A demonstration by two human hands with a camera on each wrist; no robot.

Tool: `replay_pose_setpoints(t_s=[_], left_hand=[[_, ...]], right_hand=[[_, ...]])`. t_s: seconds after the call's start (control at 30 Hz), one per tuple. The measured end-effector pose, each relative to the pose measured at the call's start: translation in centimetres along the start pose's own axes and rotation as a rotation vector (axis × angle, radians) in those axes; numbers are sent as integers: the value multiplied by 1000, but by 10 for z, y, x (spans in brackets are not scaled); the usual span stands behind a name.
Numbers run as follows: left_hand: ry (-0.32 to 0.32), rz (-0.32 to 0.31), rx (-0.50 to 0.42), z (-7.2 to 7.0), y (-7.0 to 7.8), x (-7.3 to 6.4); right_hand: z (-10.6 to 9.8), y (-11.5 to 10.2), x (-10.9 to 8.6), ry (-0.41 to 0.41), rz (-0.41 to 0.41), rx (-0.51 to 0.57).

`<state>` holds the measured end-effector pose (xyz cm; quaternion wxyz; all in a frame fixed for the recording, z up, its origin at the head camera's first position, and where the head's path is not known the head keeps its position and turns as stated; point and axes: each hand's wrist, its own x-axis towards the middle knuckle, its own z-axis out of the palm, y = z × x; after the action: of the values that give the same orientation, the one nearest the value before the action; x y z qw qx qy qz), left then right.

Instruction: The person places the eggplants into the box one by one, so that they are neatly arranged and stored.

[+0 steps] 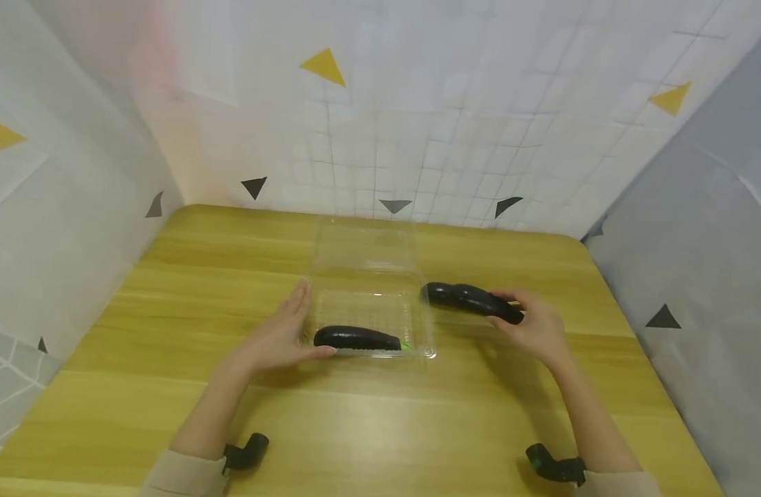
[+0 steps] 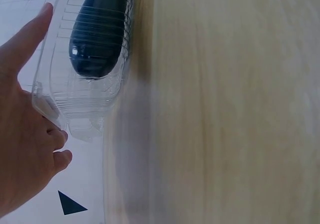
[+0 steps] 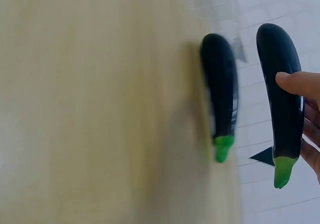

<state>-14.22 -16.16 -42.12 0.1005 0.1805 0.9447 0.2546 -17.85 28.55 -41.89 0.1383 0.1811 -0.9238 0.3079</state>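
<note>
On the yellow wood-grain surface, a clear plastic rectangular container stood with its see-through hinged lid opened back toward 12 o'clock, which left the base uncovered. Inside the base lay 1 glossy, dark purple, elongated eggplant, set along the 6 o'clock wall with its green stem end toward 3 o'clock; hugging that wall, it seemed to leave room on its 12 o'clock side.

The left hand spanned the container's 7 o'clock corner, thumb along the near rim and fingers extended against the 9 o'clock side, uncurled and bracing, probably so the light plastic would not slide.

At the container's 3 o'clock, the right hand gripped a 2nd eggplant, long, shiny black-purple with a green stem, pinching it between thumb and fingers around its middle, likely for balance. A 3rd matching dark eggplant with a green stem lay on the surface beside the container's 3 o'clock edge, apart from the held eggplant; whether it touched the container could not be told.
</note>
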Motion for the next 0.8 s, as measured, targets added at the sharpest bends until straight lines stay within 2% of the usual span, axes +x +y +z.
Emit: replay_pose_setpoints(t_s=[0.17,0.43,0.63,0.8], left_hand=[[0,-2,-10,4,1,0],[2,9,-29,4,1,-1],[14,11,-36,2,-1,-1],[-2,8,-32,2,1,-1]], right_hand=[[-12,-14,2,30,1,4],[-13,-28,7,64,-7,-21],[-13,-38,14,119,-62,3],[-13,-45,16,130,-107,-23]])
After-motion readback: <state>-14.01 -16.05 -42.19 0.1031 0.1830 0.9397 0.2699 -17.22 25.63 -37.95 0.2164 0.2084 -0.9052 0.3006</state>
